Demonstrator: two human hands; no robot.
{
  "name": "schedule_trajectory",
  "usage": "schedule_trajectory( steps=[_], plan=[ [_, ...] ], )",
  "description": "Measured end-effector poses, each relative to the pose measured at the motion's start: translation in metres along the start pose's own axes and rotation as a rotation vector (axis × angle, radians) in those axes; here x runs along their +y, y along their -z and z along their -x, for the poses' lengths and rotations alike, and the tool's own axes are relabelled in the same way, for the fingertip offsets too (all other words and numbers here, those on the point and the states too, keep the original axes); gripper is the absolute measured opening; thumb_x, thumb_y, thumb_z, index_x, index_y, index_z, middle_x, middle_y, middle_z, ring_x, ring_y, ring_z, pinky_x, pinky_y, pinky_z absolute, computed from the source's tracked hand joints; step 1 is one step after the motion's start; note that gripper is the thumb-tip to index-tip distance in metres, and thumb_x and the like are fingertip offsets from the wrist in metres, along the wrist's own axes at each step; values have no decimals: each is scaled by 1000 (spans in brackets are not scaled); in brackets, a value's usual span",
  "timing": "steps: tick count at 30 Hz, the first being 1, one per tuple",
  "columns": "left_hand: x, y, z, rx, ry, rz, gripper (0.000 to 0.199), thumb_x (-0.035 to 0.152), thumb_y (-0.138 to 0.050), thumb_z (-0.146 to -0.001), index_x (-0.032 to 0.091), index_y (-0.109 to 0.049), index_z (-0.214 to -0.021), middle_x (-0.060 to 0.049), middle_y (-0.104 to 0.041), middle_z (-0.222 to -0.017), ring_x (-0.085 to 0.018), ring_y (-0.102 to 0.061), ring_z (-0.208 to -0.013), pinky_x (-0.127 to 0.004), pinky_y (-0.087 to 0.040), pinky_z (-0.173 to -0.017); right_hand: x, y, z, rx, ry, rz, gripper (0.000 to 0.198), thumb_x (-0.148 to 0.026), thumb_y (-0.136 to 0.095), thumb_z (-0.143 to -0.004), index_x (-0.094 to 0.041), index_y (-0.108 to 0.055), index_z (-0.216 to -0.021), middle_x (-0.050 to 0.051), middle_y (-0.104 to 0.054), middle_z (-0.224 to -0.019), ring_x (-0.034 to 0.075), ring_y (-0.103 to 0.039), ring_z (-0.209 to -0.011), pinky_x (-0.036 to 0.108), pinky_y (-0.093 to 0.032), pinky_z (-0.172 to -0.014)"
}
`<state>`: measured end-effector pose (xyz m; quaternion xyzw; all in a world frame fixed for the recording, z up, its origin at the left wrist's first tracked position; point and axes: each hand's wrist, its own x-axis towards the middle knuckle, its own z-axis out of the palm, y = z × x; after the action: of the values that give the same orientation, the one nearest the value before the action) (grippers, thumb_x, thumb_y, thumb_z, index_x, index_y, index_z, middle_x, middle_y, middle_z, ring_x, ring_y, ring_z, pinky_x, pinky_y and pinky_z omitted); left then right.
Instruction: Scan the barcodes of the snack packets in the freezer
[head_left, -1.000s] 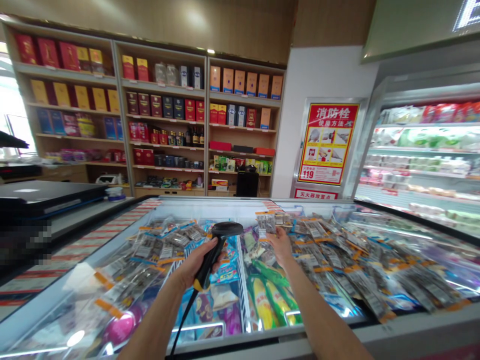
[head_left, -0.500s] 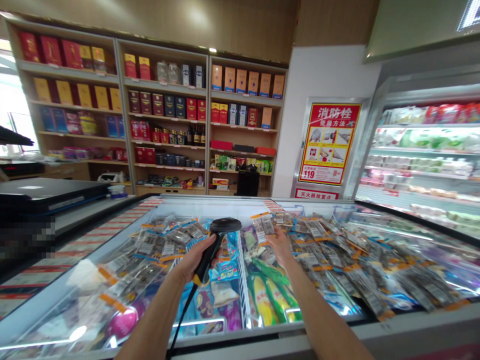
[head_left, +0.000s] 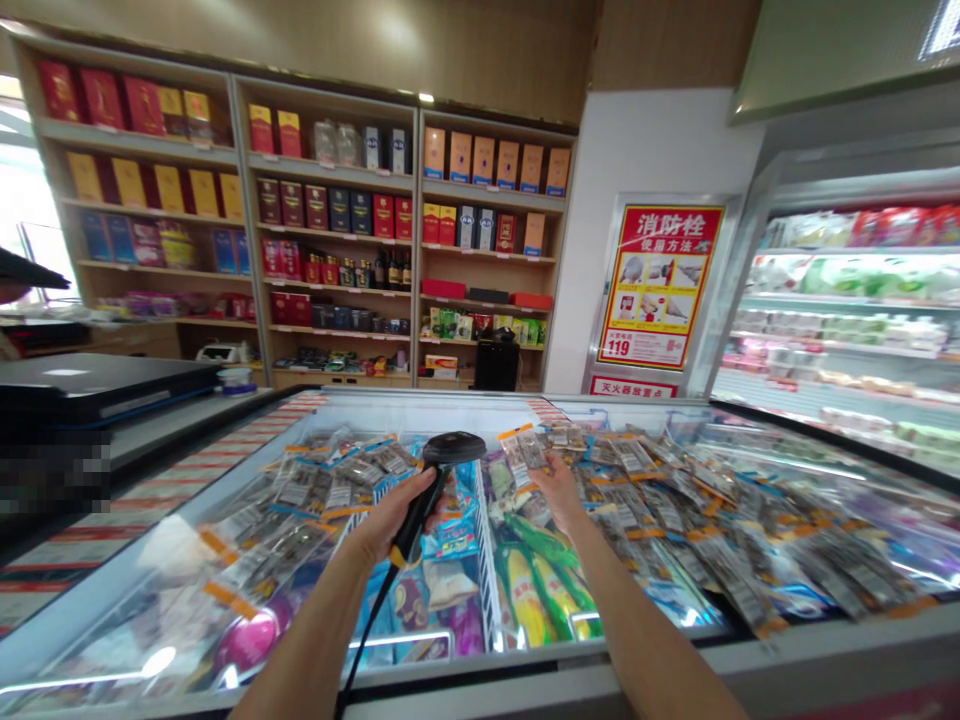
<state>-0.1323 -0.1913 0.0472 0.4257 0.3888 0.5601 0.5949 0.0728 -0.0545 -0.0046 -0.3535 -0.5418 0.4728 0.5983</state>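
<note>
A black barcode scanner point(head_left: 448, 450) with a yellow-edged handle and a trailing cable is gripped in my left hand point(head_left: 405, 510); its head tilts toward the right. My right hand point(head_left: 559, 492) pinches a small clear packet point(head_left: 523, 452) with an orange top strip and a printed label, held just right of the scanner's head. Both hands are above the glass top of a chest freezer. Many similar packets lie in a pile point(head_left: 690, 510) on the glass to the right, and another pile point(head_left: 330, 480) lies to the left.
Under the freezer glass are corn packs point(head_left: 529, 595) and blue bags, split by a white wire divider point(head_left: 489, 570). A black flat device point(head_left: 105, 385) stands at the left on a counter. Behind are shelves of boxes point(head_left: 337, 210), a red wall poster point(head_left: 660, 285) and a lit fridge point(head_left: 847, 300).
Hardly anything differs. The scanner's head has shifted very slightly right and up, and the packet in my right hand has moved a touch left.
</note>
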Motion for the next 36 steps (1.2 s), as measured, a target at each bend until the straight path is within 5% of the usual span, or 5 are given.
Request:
schedule_trajectory(
  steps=[10,17,23,30,36],
  plan=[
    [21,29,29,216,-39,70,26,39,-51,-72,14,-53,-73,0,-54,-54,-7,-46,-39,-17,-36,-35,-1,-34,10,-36,-46,310,52,-28,-53,-59,-17,-47,-109,-3,-56,-60,14,-53,-52,25,-42,-50],
    [27,54,66,366,-77,113,21,36,-50,-73,15,-52,-77,1,-55,-54,-8,-47,-37,-18,-37,-32,3,-84,20,-185,79,684,38,-23,-47,-68,-18,-53,-105,6,-62,-90,21,-56,-86,32,-41,-76],
    [30,66,87,429,-113,165,18,33,-47,-76,16,-52,-78,1,-53,-53,-8,-47,-38,-18,-37,-32,3,-132,39,-327,21,996,59,-39,-47,-71,-13,-36,-122,17,-35,-128,28,-33,-118,43,-29,-91],
    [32,76,94,480,-157,114,19,32,-46,-77,14,-53,-77,-1,-56,-55,-8,-49,-39,-18,-39,-35,5,-177,48,-443,-22,1102,67,-49,-39,-75,-14,-23,-130,19,-17,-137,31,-19,-124,55,-13,-94],
    [28,60,78,417,-72,126,20,33,-46,-77,15,-53,-81,0,-55,-55,-8,-49,-39,-17,-37,-33,0,-163,36,-429,3,1027,65,-54,-35,-75,-20,-24,-130,16,-29,-133,32,-27,-120,54,-22,-90]
  ],
)
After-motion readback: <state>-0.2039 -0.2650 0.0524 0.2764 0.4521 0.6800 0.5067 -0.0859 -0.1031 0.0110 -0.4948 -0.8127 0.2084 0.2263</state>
